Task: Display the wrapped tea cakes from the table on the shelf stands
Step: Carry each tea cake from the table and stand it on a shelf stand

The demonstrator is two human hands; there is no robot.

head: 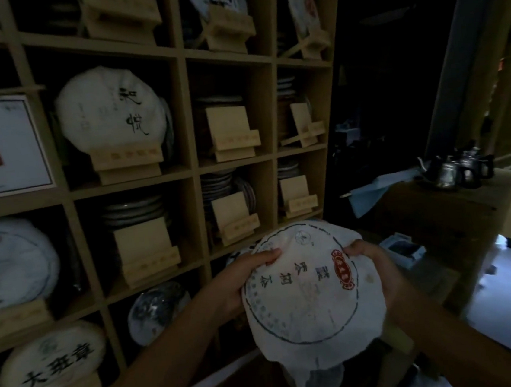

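Note:
I hold a round tea cake (305,286) in white paper with a dark ring, printed characters and a red seal, its face towards me, low in front of the shelf. My left hand (243,273) grips its left rim and my right hand (372,263) grips its right rim. Loose wrapper paper hangs below the cake. The wooden shelf (193,168) has bare wooden stands: one in the middle cell (232,132), one lower left of it (147,252), one just above the cake (234,217), and two in the right column (303,122) (298,195).
Other wrapped cakes stand on display: one with black brushwork (110,111), one at the left edge (9,263), one at the bottom left (54,362). A white box (0,144) fills a left cell. Metal teapots (453,166) sit on a counter at the right.

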